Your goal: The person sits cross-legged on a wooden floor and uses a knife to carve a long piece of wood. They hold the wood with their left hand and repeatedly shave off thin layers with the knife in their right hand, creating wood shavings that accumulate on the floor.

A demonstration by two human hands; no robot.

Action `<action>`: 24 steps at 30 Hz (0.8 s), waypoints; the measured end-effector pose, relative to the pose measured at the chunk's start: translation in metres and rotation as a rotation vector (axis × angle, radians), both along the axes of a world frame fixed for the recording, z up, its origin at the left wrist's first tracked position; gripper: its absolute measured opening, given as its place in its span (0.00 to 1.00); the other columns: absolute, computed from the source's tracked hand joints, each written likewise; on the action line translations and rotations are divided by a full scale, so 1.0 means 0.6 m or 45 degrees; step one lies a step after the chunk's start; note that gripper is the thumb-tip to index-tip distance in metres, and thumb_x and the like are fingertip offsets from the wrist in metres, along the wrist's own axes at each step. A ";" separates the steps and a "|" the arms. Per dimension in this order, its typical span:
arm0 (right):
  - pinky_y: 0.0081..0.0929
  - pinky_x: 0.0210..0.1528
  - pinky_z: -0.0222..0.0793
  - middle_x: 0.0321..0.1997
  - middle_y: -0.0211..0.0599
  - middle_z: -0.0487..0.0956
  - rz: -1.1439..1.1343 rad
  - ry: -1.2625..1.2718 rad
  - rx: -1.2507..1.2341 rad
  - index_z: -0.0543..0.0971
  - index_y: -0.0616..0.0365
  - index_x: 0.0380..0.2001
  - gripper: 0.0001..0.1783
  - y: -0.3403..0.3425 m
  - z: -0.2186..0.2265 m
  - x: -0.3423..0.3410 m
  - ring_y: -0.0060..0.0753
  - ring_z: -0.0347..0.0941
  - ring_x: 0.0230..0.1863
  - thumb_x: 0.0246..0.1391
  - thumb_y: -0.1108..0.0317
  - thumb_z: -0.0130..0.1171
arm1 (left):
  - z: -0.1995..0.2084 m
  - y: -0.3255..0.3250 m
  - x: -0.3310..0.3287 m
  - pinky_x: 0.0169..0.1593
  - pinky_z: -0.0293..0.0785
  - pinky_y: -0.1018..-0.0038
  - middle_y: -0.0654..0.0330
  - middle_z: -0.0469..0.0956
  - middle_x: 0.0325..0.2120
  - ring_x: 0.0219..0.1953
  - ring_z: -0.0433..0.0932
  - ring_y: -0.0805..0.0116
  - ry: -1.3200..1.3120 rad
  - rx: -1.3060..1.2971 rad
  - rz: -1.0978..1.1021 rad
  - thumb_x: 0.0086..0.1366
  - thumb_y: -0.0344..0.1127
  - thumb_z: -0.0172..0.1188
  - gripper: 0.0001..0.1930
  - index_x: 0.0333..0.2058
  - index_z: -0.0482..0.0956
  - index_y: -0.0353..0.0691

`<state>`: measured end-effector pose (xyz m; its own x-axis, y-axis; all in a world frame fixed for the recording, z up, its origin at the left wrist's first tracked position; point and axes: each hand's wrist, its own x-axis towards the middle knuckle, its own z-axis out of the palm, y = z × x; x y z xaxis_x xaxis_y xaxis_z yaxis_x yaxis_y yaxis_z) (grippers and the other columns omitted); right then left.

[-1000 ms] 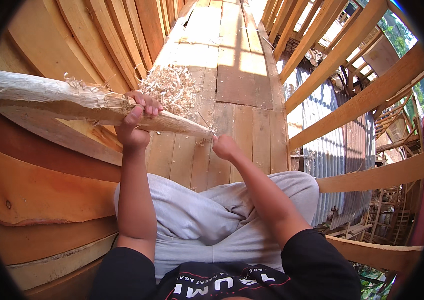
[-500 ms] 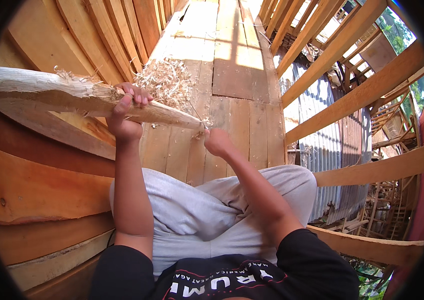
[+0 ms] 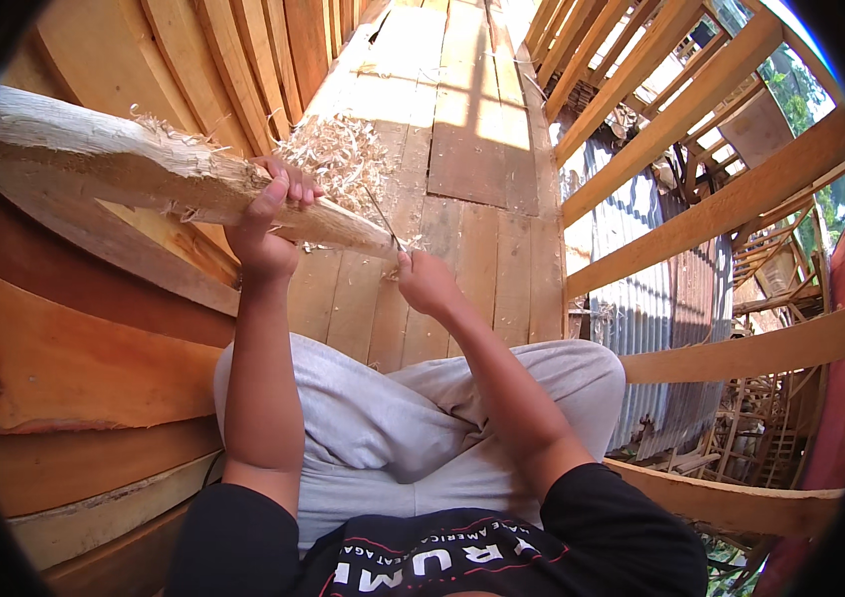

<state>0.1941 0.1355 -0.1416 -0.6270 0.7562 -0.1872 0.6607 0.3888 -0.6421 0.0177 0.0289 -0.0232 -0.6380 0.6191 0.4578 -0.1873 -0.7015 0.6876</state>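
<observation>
Fingers (image 3: 288,189) of left hand (image 3: 265,229) are wrapped round wooden pole (image 3: 144,169); right hand (image 3: 424,281), closed on thin blade (image 3: 383,217), is held at pole's tapered end, w/ pole's long axis running up-left.

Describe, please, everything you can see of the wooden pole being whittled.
The wooden pole is a thick, pale, roughly hewn length of wood, frayed with splinters and curls along its surface. It slants from the upper left down to a narrowed tip. The left hand grips it mid-length; the right hand holds a thin blade against the tip. Shavings lie behind it.
</observation>
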 end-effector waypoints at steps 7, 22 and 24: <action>0.53 0.47 0.68 0.37 0.69 0.77 -0.050 -0.202 -0.096 0.77 0.72 0.36 0.26 0.066 -0.094 0.035 0.69 0.74 0.43 0.66 0.56 0.42 | -0.001 0.002 0.003 0.42 0.71 0.67 0.61 0.67 0.23 0.28 0.69 0.69 -0.017 0.049 -0.101 0.57 0.34 0.56 0.07 0.31 0.69 0.38; 0.52 0.48 0.68 0.37 0.72 0.76 0.031 -0.317 -0.116 0.78 0.76 0.33 0.27 0.053 -0.064 0.029 0.69 0.74 0.43 0.65 0.57 0.42 | -0.009 -0.002 -0.008 0.43 0.72 0.66 0.60 0.68 0.24 0.29 0.70 0.68 -0.032 0.018 -0.045 0.57 0.37 0.57 0.10 0.32 0.69 0.38; 0.50 0.48 0.70 0.39 0.67 0.78 0.061 -0.302 -0.063 0.79 0.72 0.34 0.25 0.018 0.013 0.005 0.65 0.75 0.44 0.64 0.58 0.43 | -0.008 -0.005 -0.012 0.42 0.72 0.66 0.60 0.68 0.24 0.29 0.69 0.68 -0.015 0.023 -0.040 0.57 0.37 0.57 0.10 0.32 0.69 0.38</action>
<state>0.1971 0.1464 -0.1338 -0.5958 0.7131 -0.3695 0.7768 0.3949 -0.4906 0.0108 0.0257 -0.0279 -0.6238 0.6308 0.4615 -0.2176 -0.7073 0.6726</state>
